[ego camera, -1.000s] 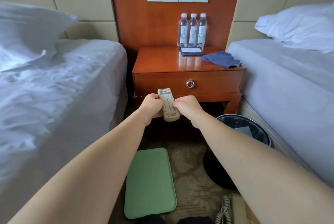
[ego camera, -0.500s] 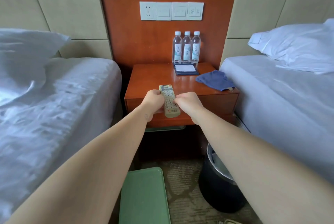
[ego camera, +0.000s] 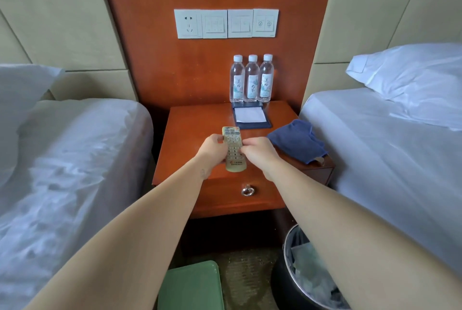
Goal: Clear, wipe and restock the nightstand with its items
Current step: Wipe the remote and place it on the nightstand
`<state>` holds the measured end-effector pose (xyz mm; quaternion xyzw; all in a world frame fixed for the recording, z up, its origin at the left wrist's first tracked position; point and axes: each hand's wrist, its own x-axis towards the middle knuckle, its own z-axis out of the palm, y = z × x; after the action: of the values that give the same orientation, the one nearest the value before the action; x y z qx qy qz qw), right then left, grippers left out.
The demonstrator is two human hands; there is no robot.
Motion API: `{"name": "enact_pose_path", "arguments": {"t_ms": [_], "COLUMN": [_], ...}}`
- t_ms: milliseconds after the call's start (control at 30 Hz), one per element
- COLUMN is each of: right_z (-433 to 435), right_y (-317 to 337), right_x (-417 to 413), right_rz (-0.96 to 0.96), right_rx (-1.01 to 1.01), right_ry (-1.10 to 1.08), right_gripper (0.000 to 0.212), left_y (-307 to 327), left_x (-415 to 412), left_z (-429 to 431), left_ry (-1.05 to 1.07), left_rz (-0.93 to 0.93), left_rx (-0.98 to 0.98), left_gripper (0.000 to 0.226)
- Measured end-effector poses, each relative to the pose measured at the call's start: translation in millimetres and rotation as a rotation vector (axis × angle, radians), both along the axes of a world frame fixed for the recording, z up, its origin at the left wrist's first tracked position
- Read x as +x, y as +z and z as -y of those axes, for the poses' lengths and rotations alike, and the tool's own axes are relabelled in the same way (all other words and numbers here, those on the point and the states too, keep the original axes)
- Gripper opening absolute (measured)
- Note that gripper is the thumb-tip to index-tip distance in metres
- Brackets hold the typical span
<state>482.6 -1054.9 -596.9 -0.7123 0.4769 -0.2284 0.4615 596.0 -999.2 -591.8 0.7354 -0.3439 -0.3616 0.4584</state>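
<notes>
Three bottles (ego camera: 251,79), one remote (ego camera: 232,137), one cloth (ego camera: 297,141)

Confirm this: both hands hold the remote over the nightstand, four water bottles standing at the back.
Not four: the head view shows three water bottles at the back of the nightstand. Left hand and right hand do hold the remote.

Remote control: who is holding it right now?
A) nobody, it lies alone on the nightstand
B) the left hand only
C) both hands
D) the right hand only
C: the left hand grips the left edge of the remote control and the right hand pinches its right edge, above the front of the nightstand.
</notes>
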Motion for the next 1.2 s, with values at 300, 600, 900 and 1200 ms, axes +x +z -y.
{"name": "enact_pose_path", "arguments": {"t_ms": [300, 600, 900, 1200], "right_z": [58, 86, 115, 142], "right_y": [-13, -20, -23, -42], "right_x": [36, 46, 38, -22], "right_rz": [0.031, 0.046, -0.123, -0.846], "right_rx": [0.308, 0.431, 0.166, -0.425], "right_ry": [-0.028, -0.064, -0.061, 0.028], "right_gripper": [0.031, 0.034, 0.027, 0.071], "left_y": [-15, -39, -53, -80], "left_x": [33, 62, 86, 125], "left_z": [50, 71, 77, 57], "left_ry": [-0.249, -0.443, -0.516, -0.404], "left_rz": [0.300, 0.558, 0.535, 0.678], "left_rx": [0.160, 0.227, 0.077, -0.107], "left_gripper": [0.067, 0.093, 0.083, 0.071]}}
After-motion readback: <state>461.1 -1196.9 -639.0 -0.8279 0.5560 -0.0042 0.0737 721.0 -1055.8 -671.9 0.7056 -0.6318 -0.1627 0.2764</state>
